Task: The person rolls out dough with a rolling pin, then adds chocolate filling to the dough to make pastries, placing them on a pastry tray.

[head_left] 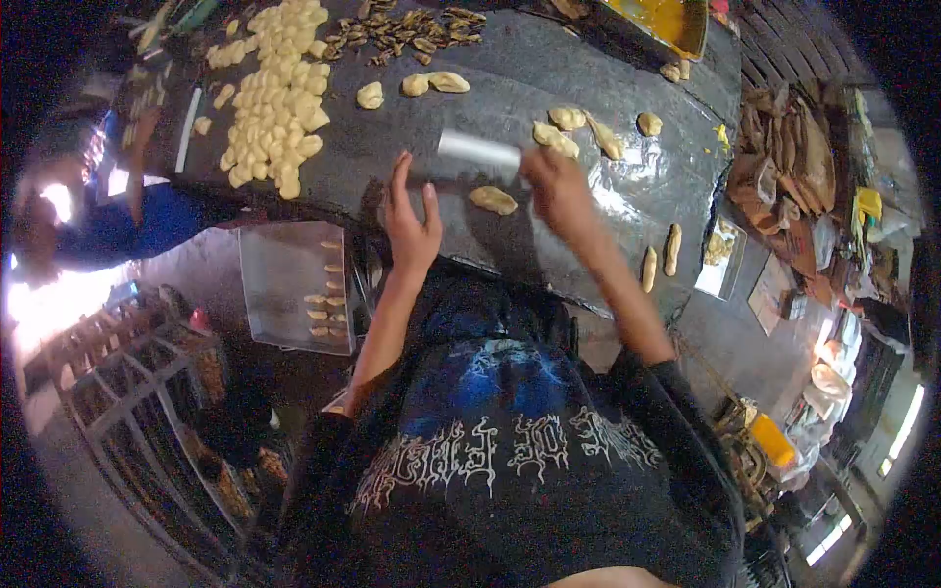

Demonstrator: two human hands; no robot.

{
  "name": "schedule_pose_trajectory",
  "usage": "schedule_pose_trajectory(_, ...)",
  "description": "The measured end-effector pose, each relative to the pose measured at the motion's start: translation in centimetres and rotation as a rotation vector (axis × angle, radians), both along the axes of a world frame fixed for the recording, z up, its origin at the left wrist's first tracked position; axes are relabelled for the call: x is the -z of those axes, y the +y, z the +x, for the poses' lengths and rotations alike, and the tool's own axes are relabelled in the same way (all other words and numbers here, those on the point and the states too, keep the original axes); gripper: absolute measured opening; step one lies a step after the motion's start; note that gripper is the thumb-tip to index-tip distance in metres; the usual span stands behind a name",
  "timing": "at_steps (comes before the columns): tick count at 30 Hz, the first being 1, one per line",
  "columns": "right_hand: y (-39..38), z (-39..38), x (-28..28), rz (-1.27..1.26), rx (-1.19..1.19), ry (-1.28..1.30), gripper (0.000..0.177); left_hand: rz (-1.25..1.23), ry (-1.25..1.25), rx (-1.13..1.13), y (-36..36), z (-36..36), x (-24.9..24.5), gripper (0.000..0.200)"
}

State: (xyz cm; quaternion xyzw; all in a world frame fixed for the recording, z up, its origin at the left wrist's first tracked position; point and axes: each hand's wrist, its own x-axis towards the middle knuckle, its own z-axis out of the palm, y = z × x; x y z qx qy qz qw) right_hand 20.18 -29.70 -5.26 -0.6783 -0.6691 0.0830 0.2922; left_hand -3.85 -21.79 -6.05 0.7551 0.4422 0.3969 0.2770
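My right hand [557,194] is closed around one end of a white rolling pin [478,150], which is smeared by motion and held above the dark table. Below the pin, near the table's front edge, lies a flattened oval piece of dough [493,201]. My left hand [413,223] is held up to the left of that piece, fingers apart, with nothing in it. Beyond my right hand sit several more dough pieces [557,139], one of them stretched long. Two shaped dough rolls [672,250] rest at the table's right edge.
A large heap of dough balls [279,108] covers the table's left part, beside a pile of dark brown filling pieces [417,31]. An orange-filled tray [667,22] stands at the back right. Lower left, a metal tray [284,284] holds shaped rolls. A person in blue [147,220] is at the left.
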Motion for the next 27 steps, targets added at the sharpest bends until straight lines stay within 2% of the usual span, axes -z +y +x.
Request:
schedule_pose_trajectory(4, -4.1, -4.0, 3.1, -0.171, -0.015, -0.116, 0.047, 0.016, 0.107, 0.172, -1.1, 1.3, 1.3, 0.05)
schedule_pose_trajectory(7, -4.1, -4.4, 4.5, -0.195, 0.024, -0.163, 0.048, 0.132, 0.377, 0.317, -0.5, 2.1, 2.4, 0.051)
schedule_pose_trajectory(11, -3.9, -4.9, 4.0, -0.22, 0.058, -0.139, 0.051, 0.186, 0.579, 0.429, 0.4, 2.5, 4.4, 0.053)
schedule_pose_trajectory(20, -0.7, -5.8, 6.1, -0.2, 0.294, -0.207, 0.061, 0.187, 0.553, 0.473, 3.3, 3.1, 6.4, 0.055)
schedule_pose_trajectory(22, 1.1, -4.8, 6.6, -0.213, 0.297, -0.25, 0.064, 0.29, 0.644, 0.461, 5.4, 4.0, 7.3, 0.056)
schedule_pose_trajectory(25, 4.4, -1.9, 8.2, -0.15, 0.291, -0.327, 0.064, 0.357, 0.526, 0.449, 8.7, 6.1, 7.3, 0.057)
schedule_pose_trajectory(26, 5.6, -1.1, 7.7, -0.224, 0.288, -0.289, 0.062, 0.39, 0.515, 0.41, 10.0, 7.0, 7.3, 0.056)
schedule_pose_trajectory(27, 6.8, -0.4, 6.8, -0.292, 0.289, -0.253, 0.061, 0.429, 0.681, 0.382, 11.2, 7.8, 7.1, 0.064)
